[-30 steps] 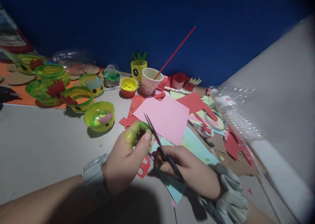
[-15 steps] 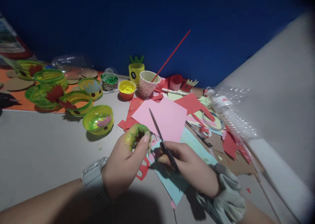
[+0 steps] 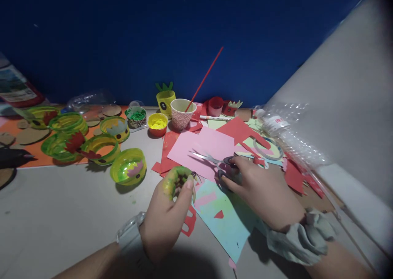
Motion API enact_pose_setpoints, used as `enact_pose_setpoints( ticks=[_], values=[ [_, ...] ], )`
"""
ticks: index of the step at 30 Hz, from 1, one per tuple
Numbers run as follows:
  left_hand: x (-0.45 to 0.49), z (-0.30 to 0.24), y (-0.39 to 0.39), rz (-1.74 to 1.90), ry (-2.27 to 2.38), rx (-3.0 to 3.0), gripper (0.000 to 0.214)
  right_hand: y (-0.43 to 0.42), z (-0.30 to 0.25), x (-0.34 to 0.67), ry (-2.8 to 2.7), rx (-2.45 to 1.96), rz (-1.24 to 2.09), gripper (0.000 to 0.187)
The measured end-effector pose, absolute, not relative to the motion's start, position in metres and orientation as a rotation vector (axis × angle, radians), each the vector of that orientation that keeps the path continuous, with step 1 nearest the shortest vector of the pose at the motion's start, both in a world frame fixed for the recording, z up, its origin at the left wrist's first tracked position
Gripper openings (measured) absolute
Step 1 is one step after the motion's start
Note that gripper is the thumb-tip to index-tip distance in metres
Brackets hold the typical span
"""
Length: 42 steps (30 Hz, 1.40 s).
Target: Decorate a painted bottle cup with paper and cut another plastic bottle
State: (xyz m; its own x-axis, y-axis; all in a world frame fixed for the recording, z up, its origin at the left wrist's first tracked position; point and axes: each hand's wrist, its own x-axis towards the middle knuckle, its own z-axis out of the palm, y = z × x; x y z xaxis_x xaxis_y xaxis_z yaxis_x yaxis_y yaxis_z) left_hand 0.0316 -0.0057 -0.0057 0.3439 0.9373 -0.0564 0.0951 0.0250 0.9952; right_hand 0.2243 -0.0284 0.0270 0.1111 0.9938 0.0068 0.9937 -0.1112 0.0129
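Observation:
My right hand [image 3: 260, 185] has its thumb and fingers at the dark handles of a pair of scissors [image 3: 211, 158]. The slightly parted blades point left over a sheet of pink paper [image 3: 205, 144]. My left hand [image 3: 175, 205], its fingers smeared green and yellow, is closed in a pinch. Small dark, thin bits and a pale edge show at its fingertips, too small to name. Beneath and between the hands lie a light blue sheet [image 3: 229, 226] with a red scrap [image 3: 219, 214] and a cut red paper piece [image 3: 189, 221].
Several green-yellow painted bowls [image 3: 128, 166] stand at left. Behind are a cup of yellow paint [image 3: 157, 124], green paint [image 3: 136, 116], and a patterned paper cup [image 3: 181, 117] holding a red stick [image 3: 204, 79]. A tape roll [image 3: 268, 149] and plastic bottle [image 3: 276, 125] lie right.
My right hand has moved right, and the scissors have swung from pointing up and away to lying nearly level, pointing left. The left hand keeps its pinch. The view has shifted slightly.

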Motion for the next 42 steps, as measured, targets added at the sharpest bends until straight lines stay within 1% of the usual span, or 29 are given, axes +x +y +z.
enact_pose_setpoints(
  ticks=[5, 7, 8, 9, 12, 13, 15, 19, 23, 29, 35, 42],
  values=[
    [0.029, -0.006, -0.005, 0.875, 1.014, 1.413, 0.018, -0.022, 0.031, 0.226, 2.047, 2.417, -0.064, 0.021],
    [0.028, -0.006, -0.005, 0.875, 1.011, 1.414, 0.018, -0.024, 0.031, 0.223, 2.088, 2.527, -0.227, 0.020],
    [0.028, -0.006, -0.005, 0.881, 1.009, 1.421, 0.018, -0.026, 0.030, 0.219, 2.127, 2.594, -0.402, 0.020],
    [0.028, -0.006, -0.005, 0.890, 1.008, 1.430, 0.018, -0.030, 0.027, 0.214, 2.165, 2.650, -0.648, 0.022],
    [0.029, -0.006, -0.004, 0.913, 1.004, 1.431, 0.017, -0.043, 0.016, 0.194, 2.134, 2.592, -1.701, 0.036],
    [0.029, -0.006, -0.004, 0.924, 1.001, 1.420, 0.017, -0.046, 0.012, 0.188, 2.106, 2.563, -1.868, 0.036],
    [0.030, -0.006, -0.003, 0.954, 0.989, 1.397, 0.017, -0.051, 0.007, 0.179, 2.214, 2.474, -1.895, 0.036],
    [0.031, -0.006, -0.004, 1.021, 0.952, 1.418, 0.016, -0.054, 0.010, 0.177, 2.391, 2.296, -1.644, 0.033],
    [0.032, -0.006, -0.004, 1.054, 0.926, 1.465, 0.014, -0.053, 0.013, 0.178, 2.385, 2.171, -1.551, 0.025],
    [0.031, -0.006, -0.006, 1.052, 0.913, 1.495, 0.015, -0.053, 0.006, 0.179, 2.398, 2.109, -1.678, 0.034],
    [0.030, -0.004, -0.006, 1.002, 0.886, 1.491, 0.015, -0.055, 0.001, 0.182, 2.386, 2.120, -1.851, 0.031],
    [0.032, -0.009, -0.005, 1.002, 0.878, 1.504, 0.015, -0.054, -0.004, 0.183, 2.463, 2.061, -1.933, 0.037]
  ],
)
